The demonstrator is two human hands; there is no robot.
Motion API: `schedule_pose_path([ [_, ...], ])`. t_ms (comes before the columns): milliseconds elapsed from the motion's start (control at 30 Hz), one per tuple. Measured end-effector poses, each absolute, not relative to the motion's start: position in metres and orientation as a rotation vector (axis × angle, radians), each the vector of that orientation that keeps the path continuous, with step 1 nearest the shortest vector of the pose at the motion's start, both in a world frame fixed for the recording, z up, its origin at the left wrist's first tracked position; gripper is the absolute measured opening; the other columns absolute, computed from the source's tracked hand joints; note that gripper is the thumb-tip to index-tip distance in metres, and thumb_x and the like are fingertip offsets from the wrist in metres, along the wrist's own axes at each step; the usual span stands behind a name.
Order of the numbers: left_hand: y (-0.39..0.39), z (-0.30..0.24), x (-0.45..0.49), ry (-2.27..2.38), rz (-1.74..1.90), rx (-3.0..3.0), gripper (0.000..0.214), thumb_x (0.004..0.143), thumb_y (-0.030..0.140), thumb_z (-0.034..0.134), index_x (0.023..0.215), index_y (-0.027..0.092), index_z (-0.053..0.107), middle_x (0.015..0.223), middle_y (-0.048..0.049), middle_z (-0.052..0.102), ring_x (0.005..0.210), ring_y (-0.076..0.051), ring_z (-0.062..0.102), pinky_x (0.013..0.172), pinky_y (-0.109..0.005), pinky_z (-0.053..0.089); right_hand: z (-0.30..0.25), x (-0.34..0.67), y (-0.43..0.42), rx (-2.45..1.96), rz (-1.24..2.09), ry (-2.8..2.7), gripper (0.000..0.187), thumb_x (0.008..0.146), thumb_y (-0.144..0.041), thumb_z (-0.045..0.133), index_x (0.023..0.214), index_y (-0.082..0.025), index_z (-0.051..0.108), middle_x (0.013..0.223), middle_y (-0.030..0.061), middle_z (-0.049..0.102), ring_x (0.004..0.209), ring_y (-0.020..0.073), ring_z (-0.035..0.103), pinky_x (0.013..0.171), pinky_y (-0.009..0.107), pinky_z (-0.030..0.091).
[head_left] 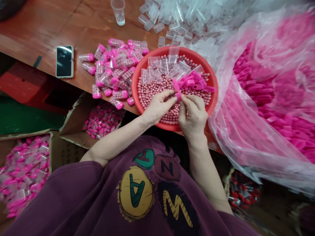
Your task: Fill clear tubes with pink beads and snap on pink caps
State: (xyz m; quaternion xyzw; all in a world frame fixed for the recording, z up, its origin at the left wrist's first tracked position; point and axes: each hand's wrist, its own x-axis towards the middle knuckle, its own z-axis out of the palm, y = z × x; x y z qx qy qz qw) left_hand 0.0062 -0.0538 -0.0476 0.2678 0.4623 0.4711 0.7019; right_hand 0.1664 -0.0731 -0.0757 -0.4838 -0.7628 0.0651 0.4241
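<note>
Both hands meet over the near part of a red bowl (211, 82) full of small pink beads (152, 90). My left hand (158, 106) and my right hand (194, 116) pinch together on a small pink cap (178, 96), fingers closed. Whether a clear tube sits under the cap is hidden by the fingers. Empty clear tubes (162, 67) and loose pink caps (194, 82) lie on the beads at the bowl's far side. Filled, pink-capped tubes (115, 70) are piled on the brown table left of the bowl.
A phone (64, 61) lies on the table (49, 26) at left, a clear cup (118, 11) at the back. More clear tubes (187, 19) are heaped behind the bowl. A plastic bag of pink caps (268, 95) fills the right. Cardboard boxes (76, 113) of filled tubes stand below left.
</note>
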Motion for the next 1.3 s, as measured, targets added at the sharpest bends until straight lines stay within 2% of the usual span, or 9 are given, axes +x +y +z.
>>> schedule_pose_path([
  [200,-0.056,-0.053,0.0,0.798,0.936,0.603,0.013,0.091,0.012,0.089,0.103,0.015,0.084,0.097,-0.0002,0.08,0.079,-0.008,0.068,0.08,-0.022,0.055,-0.054,0.177,-0.061,-1.321,0.489,-1.724,0.031,0.114,-0.048,0.062,0.121,-0.028,0.084,0.111,0.0082,0.085,0.103,0.0273,0.08,0.098,0.049,0.069],
  [400,-0.051,-0.054,-0.003,0.745,0.871,0.544,0.017,0.082,0.009,0.096,0.092,0.015,0.084,0.098,-0.0015,0.082,0.092,-0.011,0.076,0.105,-0.028,0.059,-0.051,0.168,-0.04,-1.312,0.989,-1.529,0.067,0.121,-0.064,0.022,0.118,-0.029,0.079,0.112,0.012,0.086,0.11,0.0269,0.082,0.106,0.05,0.07],
  [533,-0.045,-0.051,-0.005,0.778,0.896,0.412,0.008,0.097,0.009,0.082,0.092,0.015,0.082,0.091,-0.0021,0.082,0.089,-0.011,0.078,0.103,-0.028,0.06,-0.056,0.172,-0.054,-1.118,0.704,-1.731,0.047,0.114,-0.065,0.06,0.139,-0.028,0.075,0.143,0.0126,0.082,0.139,0.0327,0.076,0.128,0.058,0.059],
  [600,-0.044,-0.05,-0.005,0.784,0.886,0.398,0.012,0.101,0.009,0.077,0.094,0.015,0.082,0.091,-0.0027,0.082,0.089,-0.012,0.078,0.099,-0.026,0.061,-0.066,0.176,-0.063,-1.121,0.55,-1.95,0.073,0.101,-0.065,0.081,0.161,-0.029,0.062,0.159,0.0153,0.073,0.151,0.038,0.069,0.133,0.064,0.053],
  [700,-0.044,-0.05,-0.006,0.788,0.872,0.411,0.011,0.103,0.01,0.076,0.096,0.016,0.083,0.09,-0.0037,0.082,0.09,-0.014,0.078,0.095,-0.026,0.063,-0.085,0.179,-0.069,-1.159,0.378,-2.064,0.109,0.091,-0.063,0.093,0.178,-0.027,0.039,0.171,0.021,0.062,0.157,0.0435,0.062,0.134,0.069,0.05],
  [767,-0.045,-0.05,-0.006,0.78,0.855,0.431,0.012,0.104,0.012,0.076,0.095,0.016,0.082,0.089,-0.0038,0.082,0.09,-0.015,0.079,0.094,-0.026,0.063,-0.094,0.179,-0.069,-1.194,0.305,-2.077,0.112,0.089,-0.061,0.095,0.179,-0.028,0.037,0.171,0.0213,0.062,0.158,0.0451,0.061,0.133,0.07,0.05],
  [1000,-0.046,-0.052,-0.003,0.793,0.8,0.446,0.019,0.106,0.017,0.077,0.087,0.014,0.079,0.084,-0.0043,0.079,0.085,-0.015,0.076,0.095,-0.029,0.062,-0.093,0.176,-0.064,-1.396,0.192,-2.114,0.088,0.092,-0.054,0.088,0.165,-0.021,0.054,0.158,0.0245,0.07,0.147,0.0485,0.068,0.129,0.071,0.051],
  [1200,-0.047,-0.057,-0.006,0.701,0.783,0.47,0.019,0.108,0.025,0.077,0.093,0.015,0.08,0.081,-0.0025,0.075,0.075,-0.013,0.068,0.081,-0.027,0.057,-0.092,0.178,-0.064,-1.088,0.204,-2.113,0.101,0.094,-0.062,0.082,0.176,-0.03,0.033,0.158,0.0191,0.069,0.142,0.0425,0.072,0.119,0.064,0.06],
  [1300,-0.047,-0.057,-0.005,0.643,0.766,0.495,0.021,0.105,0.033,0.083,0.094,0.015,0.081,0.083,-0.0034,0.075,0.083,-0.016,0.072,0.086,-0.029,0.059,-0.093,0.179,-0.066,-1.162,0.189,-2.074,0.097,0.094,-0.061,0.082,0.173,-0.032,0.035,0.154,0.0166,0.07,0.14,0.0412,0.072,0.12,0.064,0.06],
])
